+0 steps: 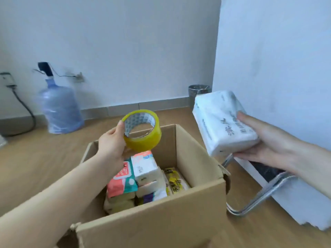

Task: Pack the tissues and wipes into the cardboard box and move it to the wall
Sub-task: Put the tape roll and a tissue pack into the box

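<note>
- The right hand [265,140] grips a white tissue pack [223,122], fingers [248,120] wrapped over its far end, thumb beneath; the pack hangs beside the cardboard box [161,219], outside its right wall.
- The left hand [111,145] pinches a yellow tape roll [143,131] above the open box, fingers on the roll's rim.
- Below those fingers, packs [145,169] already fill the left part of the box.
- Risk: the slick wrapper may slip from the one-ended grip and fall to the floor.
- Risk: the lightly pinched roll may drop among the packs.
</note>
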